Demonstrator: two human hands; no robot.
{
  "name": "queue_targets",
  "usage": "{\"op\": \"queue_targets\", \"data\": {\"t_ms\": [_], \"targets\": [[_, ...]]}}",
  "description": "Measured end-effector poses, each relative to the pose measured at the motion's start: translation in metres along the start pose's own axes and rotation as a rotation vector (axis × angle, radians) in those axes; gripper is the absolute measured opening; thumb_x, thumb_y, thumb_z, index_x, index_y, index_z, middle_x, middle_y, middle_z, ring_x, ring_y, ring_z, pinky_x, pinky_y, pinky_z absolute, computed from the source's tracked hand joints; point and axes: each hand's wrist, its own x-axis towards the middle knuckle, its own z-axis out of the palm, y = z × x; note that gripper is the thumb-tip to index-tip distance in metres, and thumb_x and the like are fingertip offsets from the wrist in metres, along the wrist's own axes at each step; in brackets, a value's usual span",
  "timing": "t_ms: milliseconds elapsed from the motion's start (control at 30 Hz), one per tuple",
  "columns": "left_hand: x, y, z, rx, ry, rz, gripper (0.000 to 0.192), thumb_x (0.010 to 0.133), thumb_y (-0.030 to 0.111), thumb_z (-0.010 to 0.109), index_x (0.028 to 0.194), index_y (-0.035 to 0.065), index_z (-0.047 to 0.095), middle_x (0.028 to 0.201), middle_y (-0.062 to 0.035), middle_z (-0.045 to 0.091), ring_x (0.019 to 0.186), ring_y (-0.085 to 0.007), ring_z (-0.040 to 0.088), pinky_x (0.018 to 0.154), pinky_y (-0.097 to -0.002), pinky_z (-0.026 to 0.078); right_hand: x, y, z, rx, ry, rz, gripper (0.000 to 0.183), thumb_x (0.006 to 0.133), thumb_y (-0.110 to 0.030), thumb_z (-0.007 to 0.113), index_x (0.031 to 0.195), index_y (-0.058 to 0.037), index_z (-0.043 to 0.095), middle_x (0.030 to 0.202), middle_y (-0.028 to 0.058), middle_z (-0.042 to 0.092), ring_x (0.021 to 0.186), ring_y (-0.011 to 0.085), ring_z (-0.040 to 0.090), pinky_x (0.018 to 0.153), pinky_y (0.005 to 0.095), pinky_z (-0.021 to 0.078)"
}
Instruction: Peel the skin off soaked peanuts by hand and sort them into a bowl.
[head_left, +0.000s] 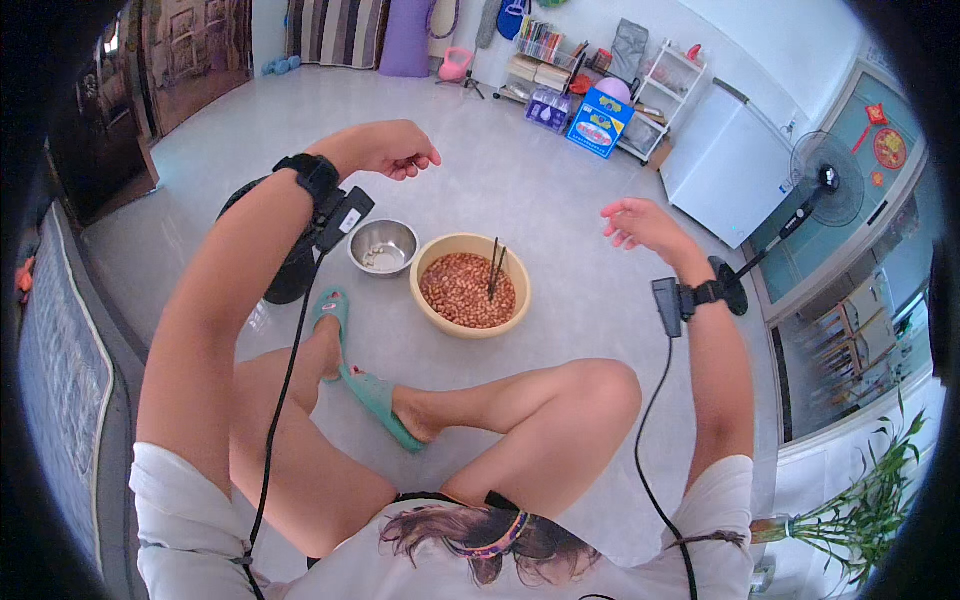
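Observation:
Both hands are raised above the floor, out in front of me. My left hand (406, 152) hangs beyond a stainless steel bowl (383, 247), its fingers loosely bent with nothing visible in them. To the right, my right hand (640, 223) has its fingers apart and holds nothing. A cream plastic basin (469, 331) stands on the floor between and below the hands. It contains many reddish-brown peanuts or beans (463, 291), seemingly in liquid. Two dark chopsticks (496, 271) stand tilted in them. A few pale pieces (373, 256) lie in the steel bowl, next to the basin.
My feet in green slippers (386, 405) are near the basin. A black stool or bin (289, 279) is partly behind my left forearm. Cables run from the wrist devices. A standing fan (825, 178), white freezer (727, 161), blue box (600, 124) and shelves (664, 86) line the far right.

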Motion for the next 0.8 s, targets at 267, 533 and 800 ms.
{"op": "queue_targets", "data": {"t_ms": [267,533,800], "targets": [[0.031,-0.036,-0.023,0.497,-0.12,0.01,0.018,0.086,0.013,0.048,0.096,0.0036,0.06,0.076,-0.0019,0.058,0.064,-0.0112,0.054,0.055,-0.0259,0.046,0.149,0.086,0.133,0.051,-0.206,-0.194,0.021,0.083,-0.004,0.053,0.102,-0.0025,0.061,0.08,0.0068,0.067,0.067,0.0126,0.064,0.059,0.0259,0.0512],[0.045,-0.033,-0.16,0.738,-0.03,-0.098,0.014,0.085,0.015,0.057,0.089,0.0034,0.064,0.075,-0.0038,0.064,0.067,-0.0129,0.062,0.058,-0.0273,0.051,0.204,0.166,0.23,-0.087,-0.078,-0.352,0.013,0.082,-0.015,0.062,0.088,-0.0047,0.064,0.076,0.0103,0.065,0.067,0.0225,0.063,0.062,0.0343,0.0503],[0.076,-0.023,-0.183,0.654,0.122,-0.092,0.017,0.085,0.017,0.057,0.094,0.0042,0.063,0.082,-0.0046,0.063,0.07,-0.0128,0.06,0.062,-0.0279,0.05,0.155,0.141,0.266,-0.438,-0.155,-0.575,0.027,0.078,-0.027,0.069,0.093,-0.0062,0.061,0.086,0.0128,0.062,0.084,0.0317,0.06,0.074,0.0412,0.0467]]}}
